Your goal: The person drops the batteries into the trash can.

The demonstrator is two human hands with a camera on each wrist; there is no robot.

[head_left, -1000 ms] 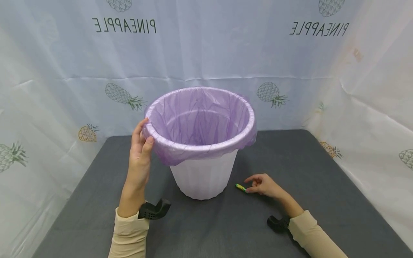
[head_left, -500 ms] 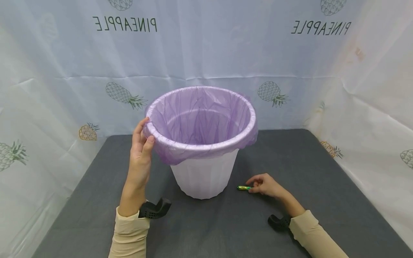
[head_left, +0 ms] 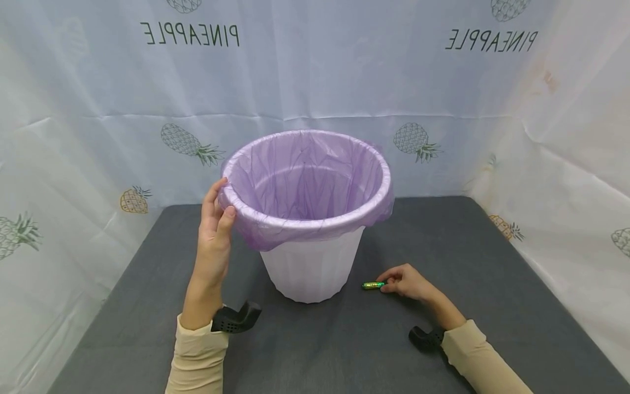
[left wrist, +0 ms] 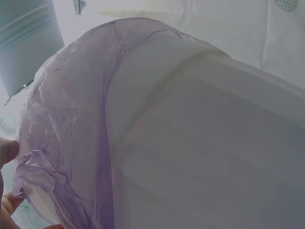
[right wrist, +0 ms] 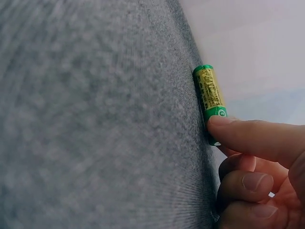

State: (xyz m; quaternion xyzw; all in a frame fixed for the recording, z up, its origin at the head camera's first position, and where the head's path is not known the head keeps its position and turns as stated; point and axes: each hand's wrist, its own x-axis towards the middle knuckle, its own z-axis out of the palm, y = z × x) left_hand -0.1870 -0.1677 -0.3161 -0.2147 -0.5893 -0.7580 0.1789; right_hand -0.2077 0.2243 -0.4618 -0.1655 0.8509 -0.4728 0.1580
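Your left hand (head_left: 214, 232) grips the rim of the white plastic bin (head_left: 312, 268), thumb on the outside, fingers curled over the edge where the purple bin liner (head_left: 305, 180) folds down. The bin stands upright near the middle of the grey tabletop (head_left: 443, 241).

Your right hand (head_left: 406, 283) rests low on the tabletop to the right of the bin's base, fingertips at a small green battery (head_left: 373, 285) lying on its side. From the head view you cannot tell whether it is pinched or only touched.

The right wrist view settles some of that: the battery (right wrist: 210, 100) is green and yellow, flat on the grey fabric, with one fingertip (right wrist: 238, 131) pressed onto its near end; the other fingers are curled beneath, not visibly round it.

The left wrist view shows only the liner (left wrist: 71, 143) crumpled over the bin's ribbed white wall (left wrist: 205, 152), with fingertips at the left edge.

Pineapple-print sheets (head_left: 98, 109) hang behind and beside.
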